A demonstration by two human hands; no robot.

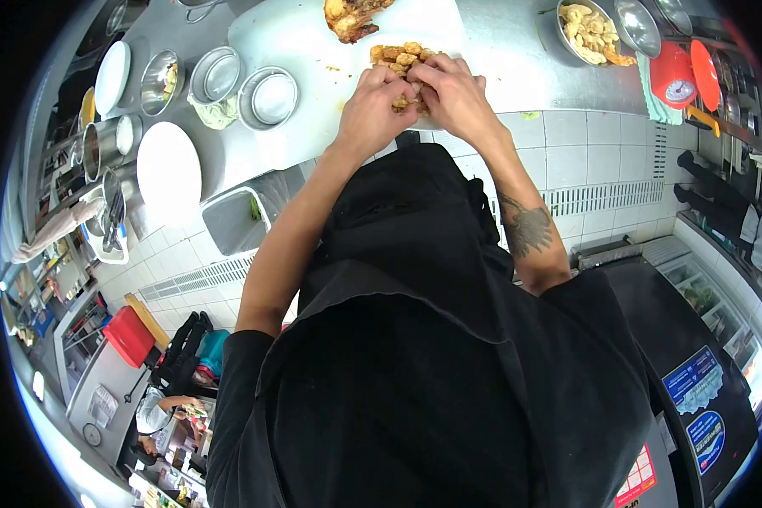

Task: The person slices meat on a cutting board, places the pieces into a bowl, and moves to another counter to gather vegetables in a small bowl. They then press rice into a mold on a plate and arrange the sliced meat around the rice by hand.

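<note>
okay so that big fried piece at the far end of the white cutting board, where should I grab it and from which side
Probably grip the fried piece by its browned end pointing toward the pile of fried chunks, coming from the near side with the left hand. That end lies bare on the cutting board; the rest runs out of view.

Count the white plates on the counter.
2. One white plate sits at the counter's far left edge; another white plate lies nearer, beside the metal bowls. More may be hidden off-frame.
</note>
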